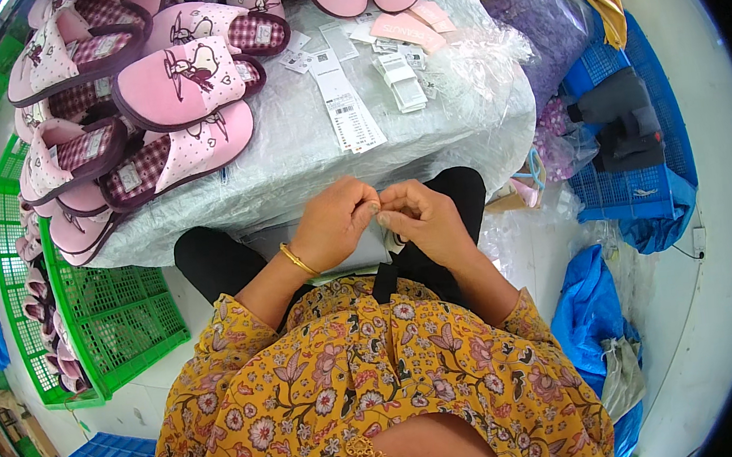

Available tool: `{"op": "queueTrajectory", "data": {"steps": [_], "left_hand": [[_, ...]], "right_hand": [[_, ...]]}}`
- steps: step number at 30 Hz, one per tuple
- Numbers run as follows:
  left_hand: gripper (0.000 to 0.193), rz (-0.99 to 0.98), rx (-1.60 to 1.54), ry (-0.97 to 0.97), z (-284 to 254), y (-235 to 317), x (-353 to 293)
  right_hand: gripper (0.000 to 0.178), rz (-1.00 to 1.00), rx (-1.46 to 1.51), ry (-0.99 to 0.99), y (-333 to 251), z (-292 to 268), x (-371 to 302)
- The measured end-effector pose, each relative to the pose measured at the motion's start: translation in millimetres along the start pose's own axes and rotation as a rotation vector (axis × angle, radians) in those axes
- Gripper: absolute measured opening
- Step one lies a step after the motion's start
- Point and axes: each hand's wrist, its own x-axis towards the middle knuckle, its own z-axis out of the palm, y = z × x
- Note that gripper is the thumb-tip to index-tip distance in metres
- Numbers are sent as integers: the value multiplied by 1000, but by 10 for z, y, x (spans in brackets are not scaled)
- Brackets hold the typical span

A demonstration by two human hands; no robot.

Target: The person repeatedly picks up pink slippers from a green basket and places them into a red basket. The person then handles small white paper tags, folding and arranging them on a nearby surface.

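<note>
Over my lap, my left hand (336,221) and my right hand (426,222) meet with their fingertips pinched together. Whatever lies between the fingers is too small or hidden to make out. A gold bangle (299,259) circles my left wrist. Just beyond the hands is a table (288,179) wrapped in clear plastic. Long white printed labels (343,105) lie on it, with a stack of small white tags (402,83) and pink card pieces (410,32) to their right. Pink slippers with dark plaid linings (178,83) are heaped on the table's left side.
Green crates (119,320) stand on the floor at the left, one with slippers in it. To the right are a blue crate (597,193) with a dark device (620,123), a plastic bag of purple items (541,19) and a blue sack (588,311). Crumpled clear plastic (479,71) lies on the table's right end.
</note>
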Motion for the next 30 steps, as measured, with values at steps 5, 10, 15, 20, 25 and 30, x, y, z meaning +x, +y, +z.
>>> {"op": "queueTrajectory", "data": {"steps": [5,10,15,20,25,30], "left_hand": [[12,-63,-74,69,40,-87,18],[33,184,517,373,-213,-215,289],[35,199,636,256,-219,-389,444],[31,267,649,279,-157,-491,424],[25,345,617,425,-210,-544,357],[24,522,537,462,-295,-404,94]], "right_hand": [[21,29,135,-7,128,63,134],[15,-108,-36,55,226,26,151],[14,-92,74,77,285,24,161],[13,-82,114,75,293,5,142],[13,-119,109,110,207,26,155],[13,-104,374,165,175,43,254]]}}
